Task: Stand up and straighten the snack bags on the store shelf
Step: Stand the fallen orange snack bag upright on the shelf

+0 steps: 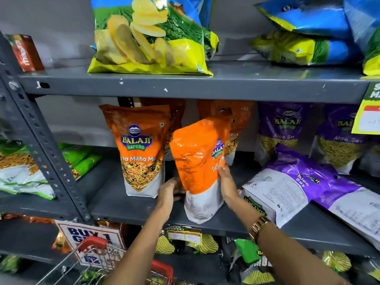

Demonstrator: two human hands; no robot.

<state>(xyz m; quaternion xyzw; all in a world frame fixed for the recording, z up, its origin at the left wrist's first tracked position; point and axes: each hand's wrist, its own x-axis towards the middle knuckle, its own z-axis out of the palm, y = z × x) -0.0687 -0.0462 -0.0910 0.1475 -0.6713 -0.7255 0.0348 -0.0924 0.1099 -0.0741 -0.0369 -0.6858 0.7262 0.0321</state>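
Scanning the grey middle shelf (pixel 127 208) first, the job looks partly done and no more. Over on the right, big purple Aloo Sev bags (pixel 304 182) lie flat on their faces, one slumped across the shelf's front edge, so that pile is clearly waiting its turn; behind them, more purple bags (pixel 284 130) stand upright against the back. Up top, the blue and yellow chip bags (pixel 308 38) are heaped on their sides too, more work there by my reckoning. Now the good news: one orange mix bag (pixel 141 151) stands tall and square on its base, label facing out, sorted. Right beside it comes the live action, a second orange bag (pixel 200 169), tilted and turned edge-on, its base just at the shelf. The right hand (pixel 227 184) clasps its right side, fingers curled around the edge. The left hand (pixel 170 192) is tucked in behind the bag's lower left, fingers hidden, so I cannot tell how firmly it grips. That bag needs squaring up yet.
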